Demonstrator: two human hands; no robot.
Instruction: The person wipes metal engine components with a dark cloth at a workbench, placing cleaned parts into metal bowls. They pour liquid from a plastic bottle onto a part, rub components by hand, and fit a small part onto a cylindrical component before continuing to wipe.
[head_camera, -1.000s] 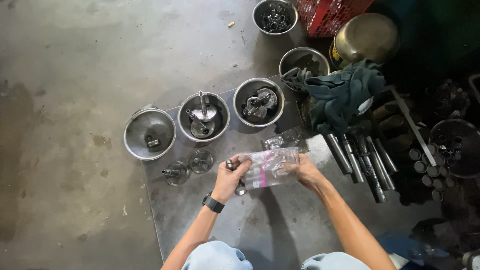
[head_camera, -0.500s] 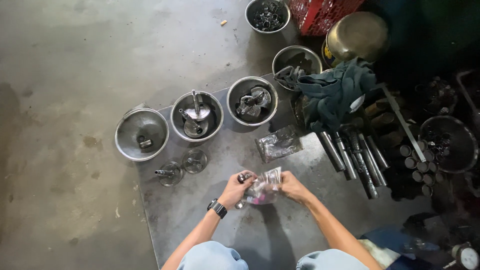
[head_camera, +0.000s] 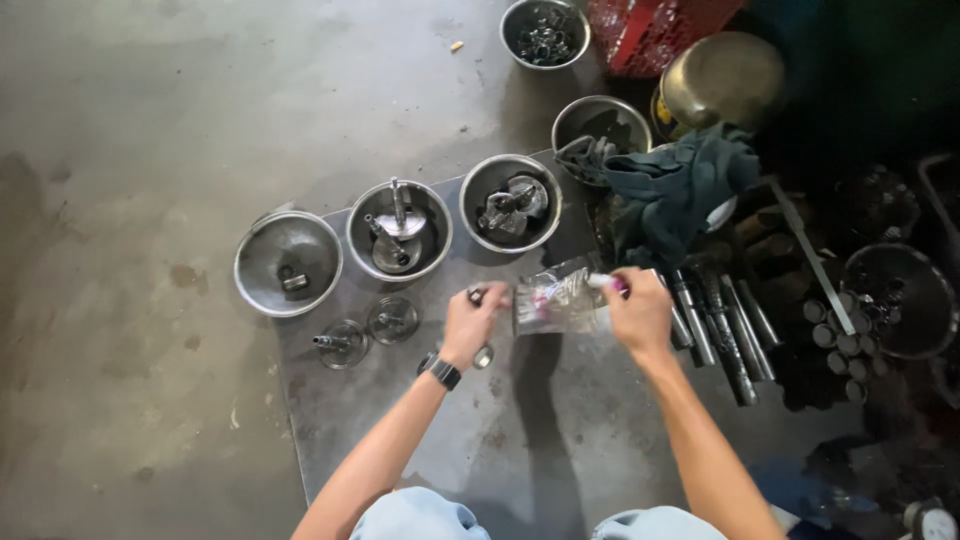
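Here both hands (head_camera: 470, 322) (head_camera: 640, 312) pinch a clear bag (head_camera: 555, 300); bare mat (head_camera: 560, 430) below.

Bag (head_camera: 556, 300): clear plastic, crinkled, glossy, held between left hand (head_camera: 470, 322) and right hand (head_camera: 638, 312).
Bowls (head_camera: 288, 262), left of and behind the bag: polished metal, smooth, shiny rims.
Parts (head_camera: 397, 226) inside the bowls: bright machined metal.
Rods (head_camera: 722, 325), right of the bag: dull grey metal, smooth.
Rag (head_camera: 670, 190), behind the rods: dark cloth, matt, creased.
Sheet (head_camera: 420, 440) under the bag: flat grey metal, matt, stained.
Floor (head_camera: 130, 150), left of the sheet: rough concrete, blotched.
Crate (head_camera: 650, 30), far behind the bag: red plastic lattice.
Watch (head_camera: 441, 371), on the left wrist: black, matt.
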